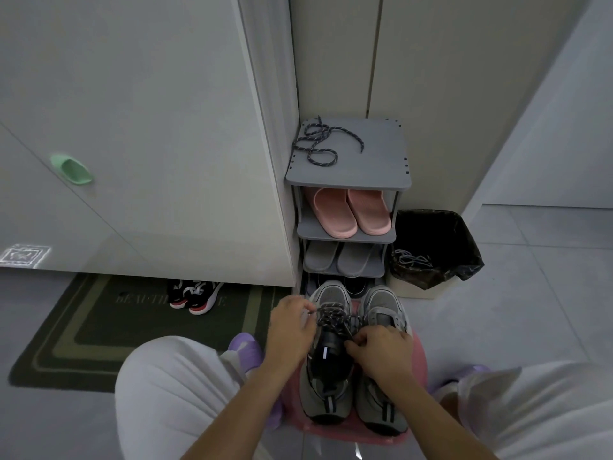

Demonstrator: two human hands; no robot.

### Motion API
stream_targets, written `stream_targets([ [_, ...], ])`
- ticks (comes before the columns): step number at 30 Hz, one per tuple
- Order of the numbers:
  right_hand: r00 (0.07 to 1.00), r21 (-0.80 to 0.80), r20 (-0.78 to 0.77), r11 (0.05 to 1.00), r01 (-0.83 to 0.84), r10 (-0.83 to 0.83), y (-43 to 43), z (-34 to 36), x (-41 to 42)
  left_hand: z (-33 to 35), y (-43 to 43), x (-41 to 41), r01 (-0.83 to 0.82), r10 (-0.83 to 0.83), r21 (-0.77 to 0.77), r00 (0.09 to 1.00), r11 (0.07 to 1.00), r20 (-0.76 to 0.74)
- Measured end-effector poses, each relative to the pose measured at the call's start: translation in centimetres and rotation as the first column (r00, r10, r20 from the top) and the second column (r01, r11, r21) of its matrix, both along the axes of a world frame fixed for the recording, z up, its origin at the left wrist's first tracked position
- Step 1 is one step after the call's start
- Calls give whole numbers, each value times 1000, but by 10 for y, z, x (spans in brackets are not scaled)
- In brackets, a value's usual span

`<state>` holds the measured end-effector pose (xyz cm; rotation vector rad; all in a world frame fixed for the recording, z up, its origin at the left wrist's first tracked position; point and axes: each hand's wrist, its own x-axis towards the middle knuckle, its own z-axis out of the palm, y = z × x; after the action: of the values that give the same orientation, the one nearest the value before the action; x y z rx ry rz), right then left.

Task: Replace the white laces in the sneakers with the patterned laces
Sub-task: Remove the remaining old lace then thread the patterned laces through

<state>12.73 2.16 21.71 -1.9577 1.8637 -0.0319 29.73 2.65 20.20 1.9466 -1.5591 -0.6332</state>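
While lacing the grey mesh sneaker [325,400] on the pink plastic stool [331,433], pinching dark speckled rope lace [335,315] ends in left hand [292,322] and right hand [381,351]; best pulling both ends evenly, avoiding twists.

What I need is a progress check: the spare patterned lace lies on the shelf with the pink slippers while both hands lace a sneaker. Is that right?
Not quite. The head view shows the spare patterned lace on the rack's top shelf, above the pink slippers; the left hand and right hand do lace a sneaker.
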Motion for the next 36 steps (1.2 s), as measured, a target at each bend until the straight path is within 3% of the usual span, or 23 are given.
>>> stream_targets([
  [4, 1000, 10, -19, 1000, -14, 14, 0, 4, 0, 1, 3, -24, 291, -315, 135, 924, 947, 219],
  [9, 1000, 32, -24, 999, -12, 13, 1, 7, 0, 6, 1, -30, 260, -311, 187, 886, 947, 345],
  [14, 1000, 8, -7, 1000, 6, -6, 2, 4, 1, 12, 4, -25, 240, -291, 186, 897, 953, 333],
  [19, 1000, 8, -14, 1000, 2, -2, 1, 2, 0, 12, 11, -7, 122, -157, 229, 977, 966, 141],
  [36, 1000, 44, 6, 999, -14, 14, 2, 9, -1, 13, 24, 18, 208, -229, 538, 973, 817, -30],
])
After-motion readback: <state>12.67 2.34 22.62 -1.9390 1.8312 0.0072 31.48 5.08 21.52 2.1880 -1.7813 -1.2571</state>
